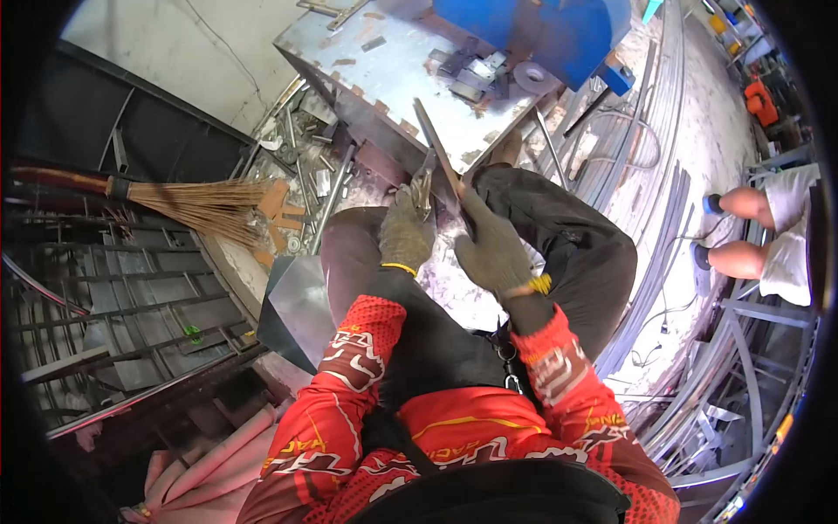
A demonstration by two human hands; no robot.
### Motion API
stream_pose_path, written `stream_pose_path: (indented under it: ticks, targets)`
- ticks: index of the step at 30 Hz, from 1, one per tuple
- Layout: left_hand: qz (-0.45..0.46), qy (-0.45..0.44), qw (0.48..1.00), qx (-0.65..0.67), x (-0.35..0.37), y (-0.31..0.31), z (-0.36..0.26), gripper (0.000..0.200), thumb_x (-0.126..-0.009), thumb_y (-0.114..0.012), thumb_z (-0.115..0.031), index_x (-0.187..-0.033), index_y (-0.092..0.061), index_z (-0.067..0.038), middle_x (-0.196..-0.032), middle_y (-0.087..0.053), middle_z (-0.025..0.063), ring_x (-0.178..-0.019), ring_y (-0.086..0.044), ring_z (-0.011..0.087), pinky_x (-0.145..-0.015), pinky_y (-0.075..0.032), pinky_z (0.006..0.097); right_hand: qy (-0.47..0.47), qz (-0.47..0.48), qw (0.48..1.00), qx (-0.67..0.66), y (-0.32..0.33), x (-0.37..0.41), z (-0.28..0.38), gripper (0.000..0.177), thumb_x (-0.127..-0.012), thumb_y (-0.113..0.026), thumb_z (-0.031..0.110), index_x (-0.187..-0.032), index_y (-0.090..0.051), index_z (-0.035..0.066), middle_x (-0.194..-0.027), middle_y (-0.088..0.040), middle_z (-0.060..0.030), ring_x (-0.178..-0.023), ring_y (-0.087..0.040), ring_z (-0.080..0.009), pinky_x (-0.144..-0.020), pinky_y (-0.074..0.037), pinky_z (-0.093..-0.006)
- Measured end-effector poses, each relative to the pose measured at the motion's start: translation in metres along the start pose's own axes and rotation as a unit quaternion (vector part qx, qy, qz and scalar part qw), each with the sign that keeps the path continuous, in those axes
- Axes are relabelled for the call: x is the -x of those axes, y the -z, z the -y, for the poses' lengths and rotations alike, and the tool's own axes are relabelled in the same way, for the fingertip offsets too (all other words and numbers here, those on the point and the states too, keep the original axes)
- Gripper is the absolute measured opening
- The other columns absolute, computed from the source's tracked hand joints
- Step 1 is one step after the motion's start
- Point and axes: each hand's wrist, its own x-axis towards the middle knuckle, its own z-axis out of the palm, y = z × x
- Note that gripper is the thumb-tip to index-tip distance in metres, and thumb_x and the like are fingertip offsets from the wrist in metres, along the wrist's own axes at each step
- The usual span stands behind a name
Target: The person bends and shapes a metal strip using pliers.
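Observation:
My right hand (496,249), in a dark work glove with a yellow cuff, is closed around the near end of a long, narrow, flat metal bar that looks like a file (437,144). The bar slants up and away toward the metal-topped workbench (393,79). My left hand (408,231), gloved the same way, is closed just left of the bar, between my knees. A thin grey metal piece (428,175) shows at its fingertips; its lower part is hidden by the glove.
Small metal blocks (476,77) and a round disc (533,78) lie on the workbench beside a blue machine (541,35). A straw broom (192,203) and metal scraps (301,166) are at left. Long metal rods (650,175) and another person's legs (742,231) are at right.

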Motion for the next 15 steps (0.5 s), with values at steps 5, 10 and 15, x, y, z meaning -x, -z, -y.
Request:
stream_pose_path:
  ticks: [5, 10, 15]
  targets:
    - [0.015, -0.064, 0.997, 0.03, -0.001, 0.015, -0.01, 0.066, -0.085, -0.068, -0.006, -0.149, -0.051, -0.008, -0.138, -0.062, 0.022, -0.124, -0.062, 0.0405, -0.103, -0.052, 0.0441, -0.044, 0.013, 0.998, 0.037, -0.019, -0.01, 0.008, 0.074, -0.083, -0.059, 0.008, -0.155, -0.045, 0.01, -0.125, -0.068, -0.0276, -0.105, -0.067, -0.048, -0.088, -0.054, -0.0549]
    - [0.068, 0.024, 0.997, 0.037, 0.008, -0.003, 0.014, 0.068, -0.087, -0.064, -0.012, -0.148, -0.042, 0.005, -0.138, -0.056, 0.0337, -0.123, -0.058, 0.0505, -0.102, -0.05, 0.0541, -0.057, -0.012, 0.997, 0.06, -0.037, 0.03, 0.002, 0.076, -0.084, -0.06, 0.008, -0.158, -0.043, 0.012, -0.122, -0.068, -0.0276, -0.095, -0.068, -0.0472, -0.082, -0.055, -0.054]
    - [0.087, 0.048, 0.995, 0.027, 0.001, 0.013, 0.001, 0.069, -0.087, -0.067, -0.016, -0.149, -0.042, 0.003, -0.135, -0.058, 0.034, -0.121, -0.059, 0.0505, -0.1, -0.05, 0.0554, -0.036, -0.034, 0.994, 0.097, -0.041, -0.044, -0.005, 0.074, -0.085, -0.061, 0.007, -0.157, -0.044, 0.011, -0.11, -0.07, -0.026, -0.093, -0.068, -0.0475, -0.081, -0.055, -0.054]
